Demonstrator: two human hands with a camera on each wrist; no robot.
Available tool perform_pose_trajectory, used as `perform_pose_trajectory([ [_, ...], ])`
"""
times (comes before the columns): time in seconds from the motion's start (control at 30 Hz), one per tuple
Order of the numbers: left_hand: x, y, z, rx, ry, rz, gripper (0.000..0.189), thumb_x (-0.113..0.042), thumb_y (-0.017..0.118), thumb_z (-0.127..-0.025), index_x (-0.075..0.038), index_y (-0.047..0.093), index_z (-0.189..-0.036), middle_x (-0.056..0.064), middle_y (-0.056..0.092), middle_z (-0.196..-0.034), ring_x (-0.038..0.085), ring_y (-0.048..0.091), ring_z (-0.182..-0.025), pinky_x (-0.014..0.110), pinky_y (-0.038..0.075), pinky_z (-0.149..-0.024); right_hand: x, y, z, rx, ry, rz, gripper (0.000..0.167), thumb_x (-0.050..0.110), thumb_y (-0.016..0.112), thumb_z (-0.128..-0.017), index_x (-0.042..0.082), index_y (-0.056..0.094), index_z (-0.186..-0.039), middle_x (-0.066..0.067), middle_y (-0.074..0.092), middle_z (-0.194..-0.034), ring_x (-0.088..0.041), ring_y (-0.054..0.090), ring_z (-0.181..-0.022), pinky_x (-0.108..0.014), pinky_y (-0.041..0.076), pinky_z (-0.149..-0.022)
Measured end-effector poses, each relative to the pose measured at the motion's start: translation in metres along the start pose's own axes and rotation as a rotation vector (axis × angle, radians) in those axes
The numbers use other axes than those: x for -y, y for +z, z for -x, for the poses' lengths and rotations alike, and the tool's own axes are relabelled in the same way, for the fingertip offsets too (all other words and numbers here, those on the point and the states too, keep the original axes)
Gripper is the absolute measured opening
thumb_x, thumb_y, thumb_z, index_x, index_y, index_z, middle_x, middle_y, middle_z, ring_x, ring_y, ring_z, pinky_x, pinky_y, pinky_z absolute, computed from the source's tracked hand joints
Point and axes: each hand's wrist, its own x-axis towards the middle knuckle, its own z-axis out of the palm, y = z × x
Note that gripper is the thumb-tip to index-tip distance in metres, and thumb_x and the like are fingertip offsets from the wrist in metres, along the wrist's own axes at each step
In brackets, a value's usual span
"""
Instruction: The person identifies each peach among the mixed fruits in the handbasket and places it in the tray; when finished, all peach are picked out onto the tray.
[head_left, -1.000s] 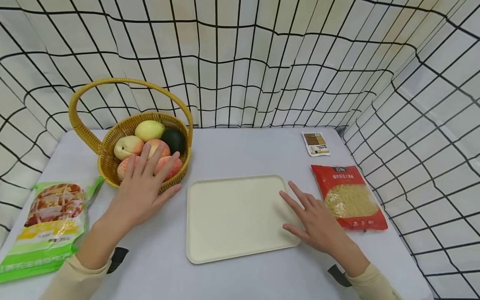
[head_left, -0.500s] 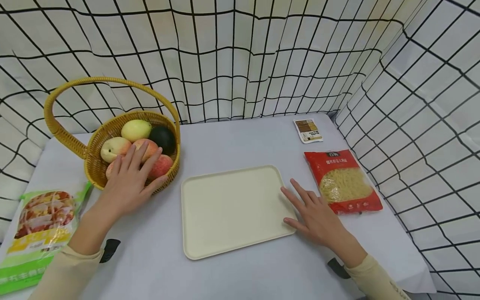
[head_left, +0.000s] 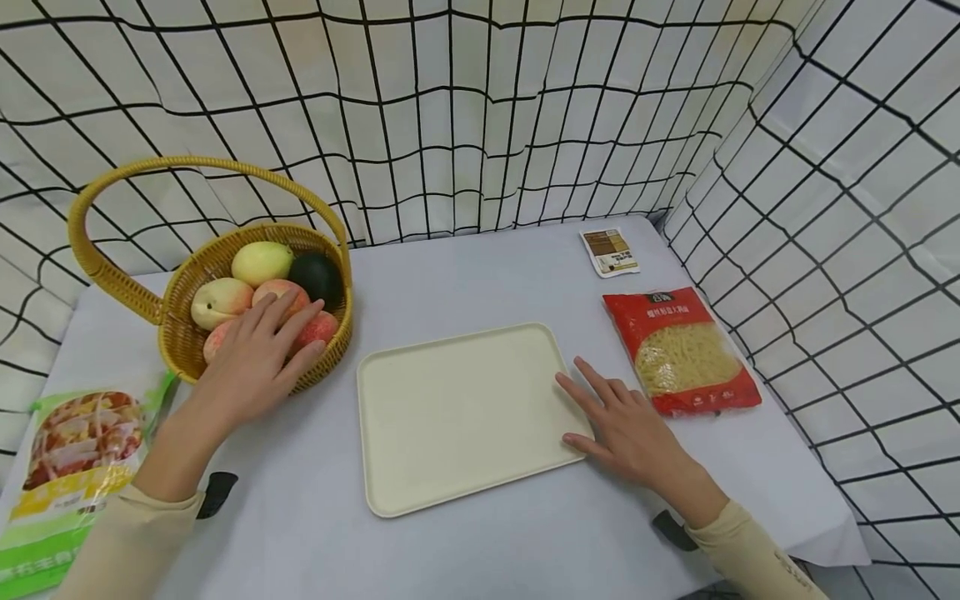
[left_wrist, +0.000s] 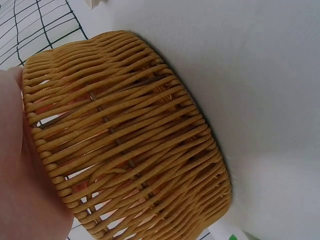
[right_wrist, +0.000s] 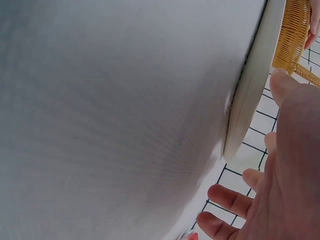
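A yellow wicker basket (head_left: 347, 321) with a tall handle stands at the left in the head view. It holds several peaches, among them a front-right peach (head_left: 318, 327), plus a yellow lemon-like fruit (head_left: 261, 263) and a dark green oval fruit (head_left: 317, 277). My left hand (head_left: 251, 362) reaches over the front rim, its fingers spread upon the front peaches; whether they press is hidden. The left wrist view shows the basket's woven side (left_wrist: 130, 135) beside that hand. My right hand (head_left: 630, 437) holds nothing, fingers spread at the right edge of a cream rectangular tray (head_left: 465, 417).
To the right lies a red bag of pasta (head_left: 686, 354), with a small white-and-brown sachet (head_left: 609, 252) behind it. A green food bag (head_left: 82, 450) lies at the left, in front of the basket. Black netting over white cloth encloses the table.
My left hand has lowered farther onto the front peaches. The right hand stays by the tray's edge. The head view has shifted, so the basket and tray appear farther left.
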Motion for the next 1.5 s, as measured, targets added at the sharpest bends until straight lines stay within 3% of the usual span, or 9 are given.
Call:
perform_pose_trajectory([
  [0.27,0.007,-0.002,-0.007,-0.026,0.07,0.009,0.05,-0.032,0.061,-0.106,-0.013,0.057,-0.152,0.022,0.04,-0.166,0.05,0.032,-0.152,0.073,0.028,-0.119,-0.001,0.003,-0.002,-0.034,-0.029,-0.008,0.09,0.063,0.068,-0.094,0.033,0.028,-0.169,-0.005,0.027,-0.178,-0.029,0.058,-0.132,-0.051,0.056,-0.102],
  [0.4,0.009,-0.004,-0.013,-0.023,0.096,-0.008,0.047,-0.027,0.067,-0.101,-0.013,0.063,-0.146,0.022,0.053,-0.155,0.049,0.043,-0.141,0.07,0.038,-0.113,-0.001,0.005,-0.002,-0.057,-0.048,-0.01,0.089,0.061,0.071,-0.093,0.032,0.032,-0.168,-0.006,0.032,-0.176,-0.029,0.059,-0.129,-0.049,0.058,-0.098],
  [0.67,0.008,-0.011,-0.024,0.089,0.041,-0.068,0.049,-0.036,0.074,-0.098,-0.017,0.066,-0.143,0.022,0.063,-0.144,0.044,0.05,-0.133,0.068,0.052,-0.099,-0.002,0.009,-0.003,-0.032,-0.057,-0.011,0.088,0.062,0.068,-0.094,0.033,0.032,-0.168,-0.006,0.032,-0.176,-0.028,0.058,-0.13,-0.047,0.057,-0.099],
  [1.0,0.009,-0.018,-0.033,0.166,0.042,-0.062,0.055,-0.034,0.078,-0.095,-0.016,0.064,-0.145,0.023,0.065,-0.142,0.045,0.051,-0.133,0.069,0.049,-0.101,-0.006,0.012,-0.006,-0.016,-0.059,0.024,0.095,0.065,0.067,-0.093,0.022,0.03,-0.169,-0.006,0.031,-0.176,-0.027,0.055,-0.131,-0.044,0.054,-0.098],
  [1.27,0.012,-0.019,-0.037,0.223,0.031,-0.102,0.073,-0.025,0.086,-0.085,-0.018,0.058,-0.152,0.026,0.065,-0.142,0.046,0.051,-0.124,0.067,0.05,-0.092,-0.009,0.014,-0.008,-0.055,-0.078,0.04,0.094,0.064,0.068,-0.093,0.017,0.034,-0.167,-0.007,0.036,-0.174,-0.026,0.056,-0.128,-0.042,0.054,-0.094],
  [1.5,0.011,-0.014,-0.04,0.212,0.068,-0.187,0.077,-0.025,0.087,-0.082,-0.022,0.056,-0.153,0.018,0.066,-0.137,0.042,0.052,-0.113,0.065,0.046,-0.091,-0.007,0.014,-0.008,-0.031,-0.062,0.03,0.094,0.064,0.067,-0.093,0.017,0.034,-0.168,-0.006,0.035,-0.175,-0.026,0.056,-0.129,-0.042,0.054,-0.095],
])
